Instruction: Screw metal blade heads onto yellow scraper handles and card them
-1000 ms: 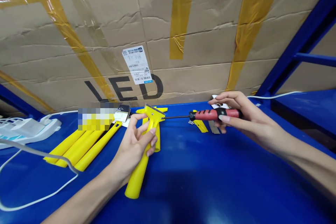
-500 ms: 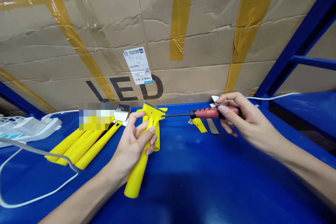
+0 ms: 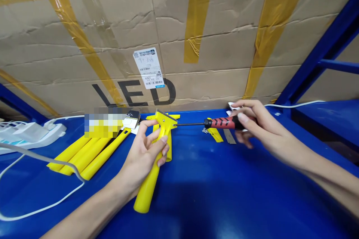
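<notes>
My left hand [image 3: 150,147] is closed round the neck of a yellow scraper [image 3: 146,190], its wide head up and its round handle slanting down toward me. A metal strip lies along the top edge of that head. My right hand [image 3: 258,121] grips a red and black screwdriver [image 3: 221,123] held level. The screwdriver's thin shaft points left, and its tip meets the right side of the scraper head. Behind my left hand lies another yellow piece [image 3: 169,145], partly hidden by it. Beyond the screwdriver are a small yellow part [image 3: 215,135], a grey metal blade [image 3: 229,136] and several small screws [image 3: 205,130].
Several yellow scrapers [image 3: 84,157] with card labels lie at the left on the blue table [image 3: 224,194]. A white power strip [image 3: 36,136] and looping cable [image 3: 42,209] are farther left. A taped cardboard box [image 3: 218,86] stands behind, with a blue metal frame [image 3: 311,56] at the right.
The screwdriver handle has turned a little in my right hand, its dark grip marks now facing me. Its tip stays at the scraper head. The view has shifted slightly.
</notes>
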`<state>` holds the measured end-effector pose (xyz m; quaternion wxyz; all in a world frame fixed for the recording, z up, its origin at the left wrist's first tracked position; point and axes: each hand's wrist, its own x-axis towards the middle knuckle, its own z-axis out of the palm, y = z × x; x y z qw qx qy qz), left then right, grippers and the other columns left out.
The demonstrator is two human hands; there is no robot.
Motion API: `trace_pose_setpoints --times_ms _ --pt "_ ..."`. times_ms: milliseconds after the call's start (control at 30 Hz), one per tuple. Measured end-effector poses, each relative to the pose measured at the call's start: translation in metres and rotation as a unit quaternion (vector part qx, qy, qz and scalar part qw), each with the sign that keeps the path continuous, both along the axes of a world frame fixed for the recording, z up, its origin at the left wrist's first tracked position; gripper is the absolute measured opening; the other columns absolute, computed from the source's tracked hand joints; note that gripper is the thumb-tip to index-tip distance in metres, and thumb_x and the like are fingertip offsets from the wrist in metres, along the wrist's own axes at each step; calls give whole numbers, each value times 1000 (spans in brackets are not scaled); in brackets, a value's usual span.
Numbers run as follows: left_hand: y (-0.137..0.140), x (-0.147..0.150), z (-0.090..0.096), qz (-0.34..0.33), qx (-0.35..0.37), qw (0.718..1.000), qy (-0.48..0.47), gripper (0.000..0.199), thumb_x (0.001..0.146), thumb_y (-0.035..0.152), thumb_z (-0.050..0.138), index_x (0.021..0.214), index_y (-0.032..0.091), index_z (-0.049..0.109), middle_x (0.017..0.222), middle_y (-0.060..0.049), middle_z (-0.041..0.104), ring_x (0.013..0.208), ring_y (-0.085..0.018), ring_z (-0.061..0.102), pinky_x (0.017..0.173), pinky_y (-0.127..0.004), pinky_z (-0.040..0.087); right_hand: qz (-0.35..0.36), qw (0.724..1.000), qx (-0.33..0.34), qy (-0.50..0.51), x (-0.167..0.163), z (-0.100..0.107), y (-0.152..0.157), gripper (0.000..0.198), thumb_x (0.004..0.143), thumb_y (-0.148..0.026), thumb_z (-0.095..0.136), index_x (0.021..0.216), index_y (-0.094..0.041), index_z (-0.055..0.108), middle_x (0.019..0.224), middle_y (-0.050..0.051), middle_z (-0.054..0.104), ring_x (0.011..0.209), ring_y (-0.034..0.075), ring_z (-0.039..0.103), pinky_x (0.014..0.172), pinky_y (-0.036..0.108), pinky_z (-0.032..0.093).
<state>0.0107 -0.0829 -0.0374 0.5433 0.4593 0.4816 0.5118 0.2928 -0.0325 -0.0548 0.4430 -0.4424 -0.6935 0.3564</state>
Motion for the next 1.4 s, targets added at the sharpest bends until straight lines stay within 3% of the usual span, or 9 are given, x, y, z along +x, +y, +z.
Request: trace_pose_setpoints --times_ms 100,267,433,600,800,967,1133,1300,1400 --pt "0 1 1 6 3 1000 -4 46 81 25 75 110 27 39 68 7 56 49 -6 44 45 -17 35 52 998 -6 43 -2 0 0 44 91 -48 65 127 -31 46 84 0 61 56 14 57 51 31 50" --pt "-1 2 -3 -13 0 1000 13 44 83 27 73 112 28 39 62 8 55 49 -8 44 44 -17 36 -57 998 -3 20 0 -3 4 28 97 -55 51 103 -27 54 61 -6 42 42 9 40 37 23 32" --pt "2 -2 -8 8 20 1000 -4 45 81 26 76 111 28 42 65 7 56 50 -7 46 45 -17 36 93 992 -37 71 2 -2 4 46 92 -44 65 131 -31 43 90 0 63 65 15 64 63 32 54" --pt "3 -3 -9 6 28 1000 2 45 81 26 76 112 27 43 65 7 56 49 -8 46 45 -17 36 3 1000 -15 18 -8 -5 0 34 99 -56 45 112 -25 50 60 -7 49 38 8 42 38 22 34" --pt "4 -3 -6 15 42 999 -5 49 79 25 77 113 28 43 68 6 59 48 -7 47 46 -18 37 99 992 -25 81 -8 -5 -2 48 92 -44 65 132 -30 44 103 4 64 69 14 65 63 32 55" --pt "1 0 -4 -6 8 1000 22 46 83 29 74 112 28 39 63 8 56 48 -8 45 47 -19 37 -21 1000 7 16 -9 -3 -4 33 100 -53 48 118 -26 52 62 -7 49 38 7 44 40 23 37" --pt "0 0 -3 -1 4 1000 25 46 82 29 74 112 28 38 63 8 56 48 -7 45 48 -19 37 66 997 -20 34 -4 3 -5 50 93 -46 63 136 -32 43 109 5 65 66 14 67 62 32 57" --pt "0 2 -2 -2 -4 1000 23 47 82 29 74 112 28 38 62 8 55 48 -8 45 47 -18 36 8 1000 -1 24 -6 1 -3 31 98 -51 52 115 -25 51 58 -7 51 40 10 48 41 24 40" --pt "0 2 -1 -1 -3 1000 22 47 82 29 75 112 28 39 63 8 55 48 -8 46 46 -19 37 -10 1000 -23 14 -6 -1 -1 35 98 -55 49 115 -25 52 63 -5 55 40 11 50 39 25 39"
